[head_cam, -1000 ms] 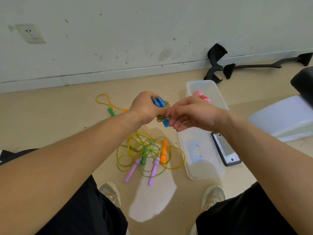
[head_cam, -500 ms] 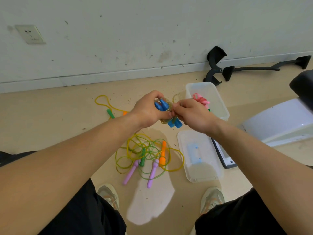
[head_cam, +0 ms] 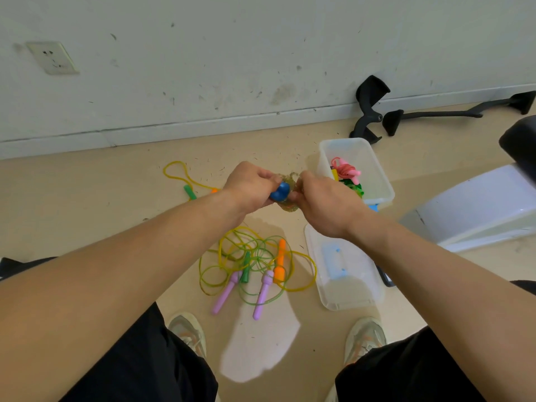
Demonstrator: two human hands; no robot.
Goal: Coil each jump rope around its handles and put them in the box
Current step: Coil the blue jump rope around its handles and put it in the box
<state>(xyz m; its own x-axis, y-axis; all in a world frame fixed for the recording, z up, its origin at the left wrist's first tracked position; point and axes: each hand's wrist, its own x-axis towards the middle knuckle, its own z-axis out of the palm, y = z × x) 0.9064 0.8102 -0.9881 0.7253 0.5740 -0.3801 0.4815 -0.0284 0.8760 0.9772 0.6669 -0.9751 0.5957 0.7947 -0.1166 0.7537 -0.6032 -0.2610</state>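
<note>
The left hand [head_cam: 249,187] clenches the blue handles [head_cam: 280,192], now turned end-on, while the right hand [head_cam: 322,204] pinches the glittery cord [head_cam: 290,206] (nearly wound, I judge); the box [head_cam: 351,150] comes next.

Place: we're in a bare indoor rm, poss. office/storeroom | scuffed white wall [head_cam: 232,53] w/ socket [head_cam: 52,58] | baseboard [head_cam: 203,129] | beige floor [head_cam: 87,198] | black chair-arm parts [head_cam: 368,111], I think, by wall

Blue-handled rope [head_cam: 280,192] coiled midair, tangled ropes [head_cam: 255,265] lying beside clear box [head_cam: 324,158]
</note>
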